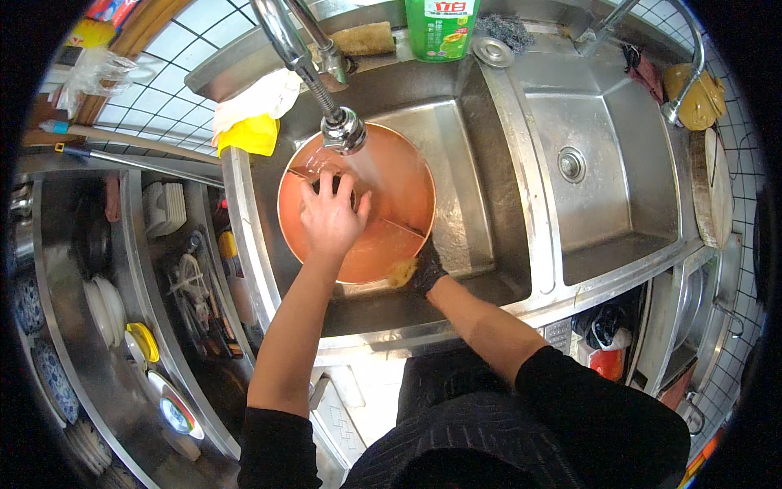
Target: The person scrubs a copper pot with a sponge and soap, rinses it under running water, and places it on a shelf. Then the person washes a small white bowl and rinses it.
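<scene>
A round copper-coloured pot (400, 171) with thin divider walls stands in the left basin of a stainless steel sink (501, 257). My bare left hand (330, 223) is inside it, fingers spread and hooked around a round dark-mouthed part near the middle. Water runs into the pot from a chrome faucet head (344, 131) just above that hand. At the pot's lower right rim, my right hand (429, 270) in a dark glove holds a yellowish scouring pad (403, 273) against the rim. Part of the right hand's fingers is hidden.
Behind the basin stand a green detergent bottle (440, 30), a steel wool pad (504, 33) and a round metal lid (492, 52). Yellow and white cloths (250, 134) hang over the left corner. A second basin (586, 214) lies right; shelves with dishes (107, 312) stand left.
</scene>
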Demonstrator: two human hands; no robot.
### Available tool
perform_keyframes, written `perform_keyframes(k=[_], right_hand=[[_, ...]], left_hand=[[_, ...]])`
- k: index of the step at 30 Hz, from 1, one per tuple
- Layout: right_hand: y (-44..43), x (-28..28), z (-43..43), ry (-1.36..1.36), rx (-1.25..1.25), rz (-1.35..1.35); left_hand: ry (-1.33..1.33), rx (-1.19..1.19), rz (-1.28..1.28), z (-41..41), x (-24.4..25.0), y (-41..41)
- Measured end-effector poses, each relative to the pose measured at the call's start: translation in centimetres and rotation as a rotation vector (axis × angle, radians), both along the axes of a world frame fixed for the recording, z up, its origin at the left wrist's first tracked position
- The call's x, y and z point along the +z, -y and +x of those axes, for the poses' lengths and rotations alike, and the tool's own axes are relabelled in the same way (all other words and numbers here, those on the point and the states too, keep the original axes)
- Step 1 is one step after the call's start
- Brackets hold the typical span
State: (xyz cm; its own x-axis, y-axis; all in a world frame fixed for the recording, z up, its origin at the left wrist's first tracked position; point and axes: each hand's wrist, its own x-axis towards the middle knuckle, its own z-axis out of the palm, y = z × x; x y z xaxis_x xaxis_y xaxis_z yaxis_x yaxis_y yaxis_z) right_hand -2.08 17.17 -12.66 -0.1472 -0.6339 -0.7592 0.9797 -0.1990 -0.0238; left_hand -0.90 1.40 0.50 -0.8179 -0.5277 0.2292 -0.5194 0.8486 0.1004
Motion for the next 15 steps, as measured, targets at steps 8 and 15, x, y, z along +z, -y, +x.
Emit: perform_keyframes(k=[8, 15], right_hand=[[0.0, -1.5, 5.1, 0.261, 0.038, -0.300], [-0.1, -2.3, -11.8, -0.382, 0.156, -0.100]], left_hand=[[0.001, -0.043, 0.038, 0.4, 0.1, 0.2], [-0.044, -0.064, 0.153, 0.1, 0.5, 0.0]])
